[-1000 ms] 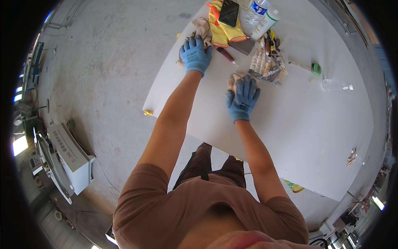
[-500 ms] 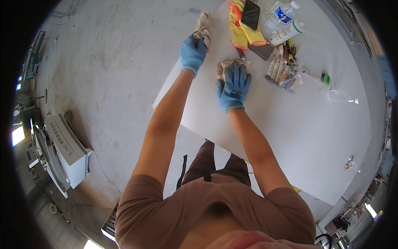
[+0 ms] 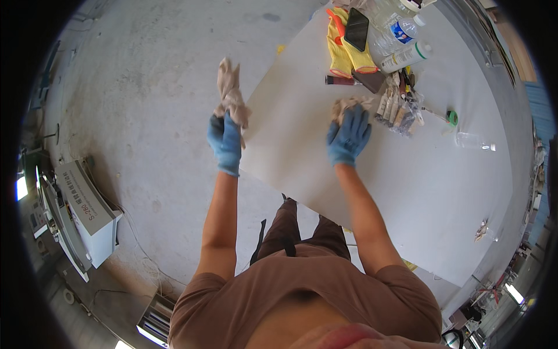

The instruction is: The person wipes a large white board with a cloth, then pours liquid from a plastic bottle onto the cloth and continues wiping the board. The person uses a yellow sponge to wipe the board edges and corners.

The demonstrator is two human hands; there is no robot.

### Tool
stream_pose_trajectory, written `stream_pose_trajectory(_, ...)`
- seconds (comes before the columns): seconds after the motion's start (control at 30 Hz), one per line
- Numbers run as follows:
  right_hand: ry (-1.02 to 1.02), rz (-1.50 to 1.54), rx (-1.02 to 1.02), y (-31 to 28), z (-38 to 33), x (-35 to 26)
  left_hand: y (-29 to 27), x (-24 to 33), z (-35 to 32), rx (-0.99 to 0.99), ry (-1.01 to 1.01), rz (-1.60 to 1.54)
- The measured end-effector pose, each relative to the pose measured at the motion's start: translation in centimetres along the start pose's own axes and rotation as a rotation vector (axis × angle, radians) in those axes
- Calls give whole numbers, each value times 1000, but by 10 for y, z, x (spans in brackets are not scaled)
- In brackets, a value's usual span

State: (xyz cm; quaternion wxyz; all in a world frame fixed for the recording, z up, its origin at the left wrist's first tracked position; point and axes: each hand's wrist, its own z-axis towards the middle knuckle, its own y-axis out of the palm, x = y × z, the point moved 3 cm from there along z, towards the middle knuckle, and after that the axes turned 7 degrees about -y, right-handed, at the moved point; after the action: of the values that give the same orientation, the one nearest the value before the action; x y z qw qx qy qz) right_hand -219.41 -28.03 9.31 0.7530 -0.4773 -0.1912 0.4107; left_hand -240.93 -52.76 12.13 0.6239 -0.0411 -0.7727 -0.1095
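My left hand point(image 3: 225, 143), in a blue work glove, grips a bunched beige cloth point(image 3: 230, 92) just off the left edge of the white tabletop point(image 3: 407, 198). The cloth sticks up past my fingers, over the grey floor. My right hand point(image 3: 350, 138), gloved alike, lies with fingers stretched out over another crumpled beige cloth point(image 3: 349, 104) on the tabletop. Part of that cloth is hidden beneath the hand. Close beyond it are a dark red tube-like object point(image 3: 342, 80) and a dark flat piece point(image 3: 371, 81). Several small tubes point(image 3: 395, 104) in clear plastic lie to its right.
Yellow gloves point(image 3: 339, 55) and a black phone point(image 3: 356, 29) lie at the far side, beside a clear bottle point(image 3: 401, 32) and a white bottle point(image 3: 407, 57). A green tape measure point(image 3: 452, 118) and small clear bottle point(image 3: 474, 141) lie rightward. A grey-white machine point(image 3: 90, 215) stands left.
My left hand has come nearer and leftward with its cloth, off the table edge. My right hand has slid rightward and slightly nearer with its cloth. The dark red object now lies crosswise.
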Motion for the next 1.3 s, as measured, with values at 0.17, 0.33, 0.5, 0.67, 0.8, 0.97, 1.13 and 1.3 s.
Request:
stream_pose_trajectory(0.17,-111,132,-146,1,-11,-78,-46,-2,-35,36,-11,-8)
stream_pose_trajectory(0.33,-158,215,-62,51,65,-112,-63,5,-47,62,-37,9)
stream_pose_trajectory(0.5,-62,119,-144,135,182,-91,-86,8,-63,117,-32,25)
stream_pose_trajectory(0.67,-35,22,-114,186,255,-62,-134,-1,-92,252,-78,98)
stream_pose_trajectory(0.8,-137,116,22,178,220,-73,-153,-10,-105,275,-136,60)
stream_pose_trajectory(0.97,-337,364,-52,94,99,-151,-136,-2,-101,246,-93,-43)
stream_pose_trajectory(1.13,-624,562,-264,2,-22,-216,-114,20,-94,232,-4,-27)
stream_pose_trajectory(1.3,-729,636,-328,-36,-70,-195,-108,26,-101,224,-41,-38)
